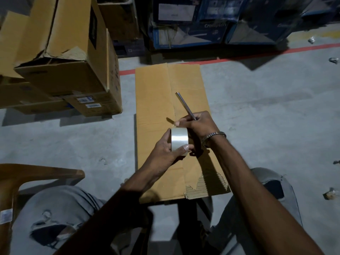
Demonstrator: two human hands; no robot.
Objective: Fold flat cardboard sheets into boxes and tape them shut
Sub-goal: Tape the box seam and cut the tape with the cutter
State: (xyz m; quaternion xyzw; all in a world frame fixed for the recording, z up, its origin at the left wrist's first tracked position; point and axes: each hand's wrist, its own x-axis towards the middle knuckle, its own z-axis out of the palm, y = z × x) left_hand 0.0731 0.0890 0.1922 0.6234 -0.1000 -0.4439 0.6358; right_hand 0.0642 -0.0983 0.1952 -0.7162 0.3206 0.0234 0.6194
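The left hand [165, 148] is curled round the tape roll [179, 141], thumb over the near edge and fingers behind the far side, so the shiny face of the tape is turned up and toward the other hand. The right hand [197, 124] grips a thin metal blade [185, 105] whose free end sticks up and away from the knuckles, and its forefinger reaches down to touch the top of the roll; this looks like picking for the loose tape end while the cutter is kept ready, though the end itself is too small to make out. A metal bracelet [214, 135] sits on that wrist. Directly under both hands lies the cardboard [152, 100], flat on the floor [257, 116] with one lengthwise seam running away from the fingers, its near right corner torn to the fluting; it seems laid there so the tape can go straight onto it, and no folding shows yet. Nearer than the hands are the person's knees in ripped jeans. Left of the left hand, well apart, stand stacked boxes [60, 57]; beyond the sheet's far end runs a red line [257, 55].
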